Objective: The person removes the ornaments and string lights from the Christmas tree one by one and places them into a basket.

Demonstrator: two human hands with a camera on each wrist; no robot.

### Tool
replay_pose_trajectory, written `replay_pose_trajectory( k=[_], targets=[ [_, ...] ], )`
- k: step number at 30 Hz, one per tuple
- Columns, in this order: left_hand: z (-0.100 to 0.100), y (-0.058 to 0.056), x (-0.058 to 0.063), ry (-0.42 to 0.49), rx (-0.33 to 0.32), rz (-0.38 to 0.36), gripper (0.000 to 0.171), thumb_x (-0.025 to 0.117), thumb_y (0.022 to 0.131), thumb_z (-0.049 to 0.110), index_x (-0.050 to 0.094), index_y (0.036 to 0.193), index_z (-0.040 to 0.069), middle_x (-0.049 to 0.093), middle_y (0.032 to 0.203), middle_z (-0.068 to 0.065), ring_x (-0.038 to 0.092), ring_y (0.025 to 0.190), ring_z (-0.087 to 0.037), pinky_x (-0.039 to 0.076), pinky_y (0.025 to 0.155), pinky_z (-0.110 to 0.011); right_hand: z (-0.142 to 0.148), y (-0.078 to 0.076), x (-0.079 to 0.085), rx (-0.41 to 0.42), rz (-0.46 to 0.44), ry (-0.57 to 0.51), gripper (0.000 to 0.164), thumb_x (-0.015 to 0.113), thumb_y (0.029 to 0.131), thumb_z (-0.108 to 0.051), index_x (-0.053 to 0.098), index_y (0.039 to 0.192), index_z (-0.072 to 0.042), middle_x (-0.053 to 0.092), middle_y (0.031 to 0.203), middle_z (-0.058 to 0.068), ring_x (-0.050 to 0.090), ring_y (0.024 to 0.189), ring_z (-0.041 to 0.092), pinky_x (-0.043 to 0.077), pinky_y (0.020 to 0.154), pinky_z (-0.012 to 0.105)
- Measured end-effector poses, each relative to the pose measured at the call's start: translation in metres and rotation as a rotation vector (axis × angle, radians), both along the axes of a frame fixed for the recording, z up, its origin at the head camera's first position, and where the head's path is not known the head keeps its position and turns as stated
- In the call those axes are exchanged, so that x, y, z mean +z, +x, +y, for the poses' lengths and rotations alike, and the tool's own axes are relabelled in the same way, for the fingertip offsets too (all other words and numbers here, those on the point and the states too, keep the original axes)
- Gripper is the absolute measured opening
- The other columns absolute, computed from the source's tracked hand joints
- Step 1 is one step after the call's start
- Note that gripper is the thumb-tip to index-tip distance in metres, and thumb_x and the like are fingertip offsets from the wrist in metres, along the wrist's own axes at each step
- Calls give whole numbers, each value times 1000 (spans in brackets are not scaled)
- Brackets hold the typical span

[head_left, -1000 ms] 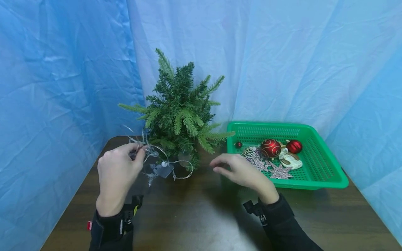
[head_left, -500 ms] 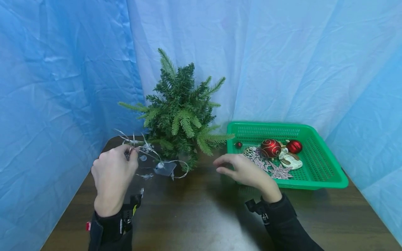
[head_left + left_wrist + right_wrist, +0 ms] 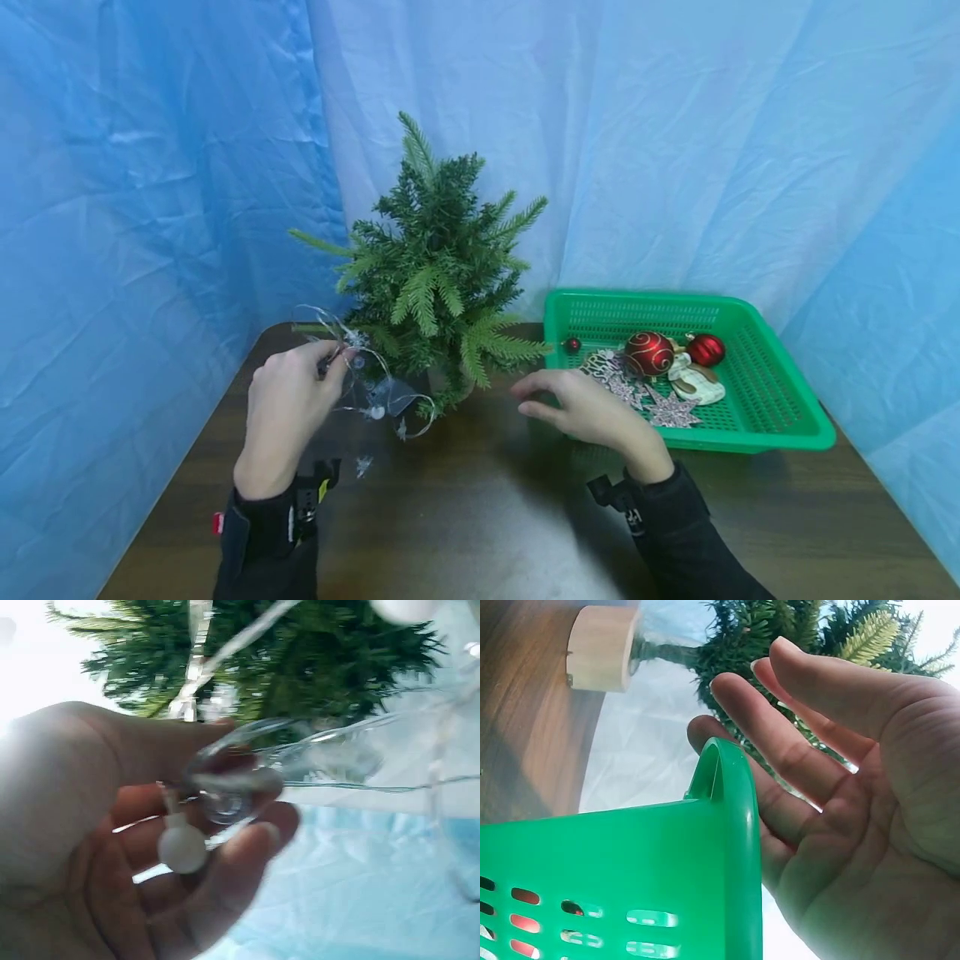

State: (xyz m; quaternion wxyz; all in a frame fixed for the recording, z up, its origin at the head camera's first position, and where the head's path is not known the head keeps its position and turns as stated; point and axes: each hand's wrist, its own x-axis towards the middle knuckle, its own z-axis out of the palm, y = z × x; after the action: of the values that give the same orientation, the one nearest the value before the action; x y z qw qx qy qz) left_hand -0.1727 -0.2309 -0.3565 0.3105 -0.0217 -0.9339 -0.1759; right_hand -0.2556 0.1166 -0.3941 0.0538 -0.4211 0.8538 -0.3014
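Observation:
My left hand (image 3: pixel 291 408) pinches a bundle of clear string lights (image 3: pixel 378 367) in front of the tree's lower left side. Loops of the wire hang to the right of the fingers, with small white balls and snowflake shapes on them. In the left wrist view a round white bulb (image 3: pixel 182 847) dangles beside the curled fingers. The small artificial Christmas tree (image 3: pixel 438 267) stands upright behind the lights. My right hand (image 3: pixel 585 408) hovers at the left front corner of the green basket (image 3: pixel 750 437), fingers relaxed and holding nothing.
Inside the basket lie a large red bauble (image 3: pixel 648 354), a smaller red bauble (image 3: pixel 705 350), a tiny red ball (image 3: pixel 572 344), glittery stars (image 3: pixel 672 410) and a white ornament (image 3: pixel 697 383). The tree's round wooden base (image 3: pixel 600 649) shows in the right wrist view. Blue curtains (image 3: pixel 465 75) surround the table.
The left hand moved a little left, then back right, and the light loops swung with it. The tree has turned slightly, its top shifting right. The right hand stays nearly still.

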Motion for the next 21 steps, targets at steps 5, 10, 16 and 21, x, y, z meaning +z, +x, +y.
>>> replay_pose_trajectory(
  k=[5,10,16,21],
  targets=[
    [-4,-12,-10,47,-15,24,13,69,96,16,79,96,8,65,63,-4,36,41,-13,22,45,-31,1,-1,-1,7,-17,2,28,64,101,-18,69,126,-6,70,121,7,66,112,27,53,96,43],
    [-6,-16,-14,117,52,56,17,64,97,13,79,97,4,45,47,2,29,38,-17,15,45,-30,1,-2,-2,9,-17,1,28,63,102,-19,68,126,-7,70,122,6,66,113,25,53,96,42],
    [-11,-22,-19,196,84,43,16,65,97,13,79,97,4,57,53,-5,34,39,-19,24,50,-33,2,-3,-3,8,-20,7,29,63,102,-21,68,127,-7,69,124,6,66,114,25,52,97,43],
    [-14,-30,-25,283,81,-51,19,63,98,15,77,89,6,70,71,-9,44,47,-21,31,61,-37,2,-3,-2,8,-32,16,30,62,103,-22,68,129,-8,69,125,5,65,115,24,51,98,43]
  ],
)
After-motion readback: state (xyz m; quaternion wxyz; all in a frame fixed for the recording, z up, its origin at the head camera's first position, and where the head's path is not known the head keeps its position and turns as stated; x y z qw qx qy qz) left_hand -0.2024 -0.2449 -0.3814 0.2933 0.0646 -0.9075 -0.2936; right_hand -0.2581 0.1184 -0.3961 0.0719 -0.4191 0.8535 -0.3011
